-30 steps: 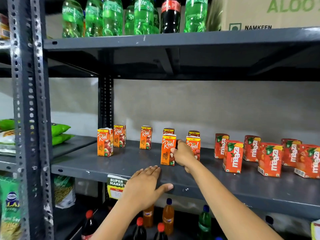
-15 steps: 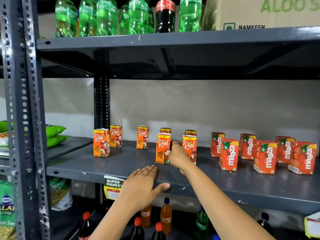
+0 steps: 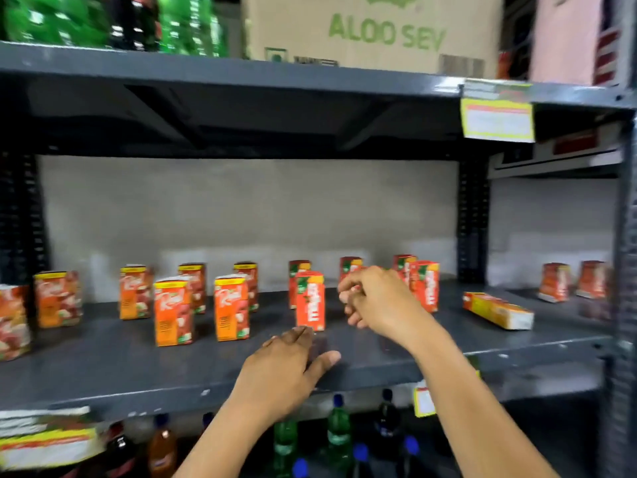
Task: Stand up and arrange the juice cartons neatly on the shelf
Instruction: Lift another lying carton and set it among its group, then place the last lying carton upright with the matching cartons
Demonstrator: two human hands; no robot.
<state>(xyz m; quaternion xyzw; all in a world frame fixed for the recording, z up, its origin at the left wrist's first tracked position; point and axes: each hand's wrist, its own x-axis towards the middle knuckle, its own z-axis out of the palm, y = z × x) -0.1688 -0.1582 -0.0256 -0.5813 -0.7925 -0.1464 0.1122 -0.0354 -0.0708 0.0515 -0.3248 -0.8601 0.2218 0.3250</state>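
Orange Real juice cartons (image 3: 172, 312) stand scattered on the left half of the grey metal shelf (image 3: 120, 367). Red Maaza cartons stand to their right, one (image 3: 310, 300) near the front and another (image 3: 425, 286) further right. One carton (image 3: 498, 310) lies flat on its side at the right. My right hand (image 3: 375, 301) hovers with curled fingers among the Maaza cartons and hides whatever is behind it, so a grip cannot be confirmed. My left hand (image 3: 289, 369) rests palm down on the shelf's front edge, holding nothing.
Two more red cartons (image 3: 555, 282) stand on the neighbouring shelf past the upright post (image 3: 472, 219). Green soda bottles (image 3: 51, 22) and an Aloo Sev cardboard box (image 3: 372, 29) sit on the shelf above. Bottles (image 3: 339, 429) stand below. A yellow price tag (image 3: 496, 119) hangs top right.
The view has swung to the right. My right hand left the Real cartons and moved right to the Maaza cartons. My left hand slid right along the shelf edge.
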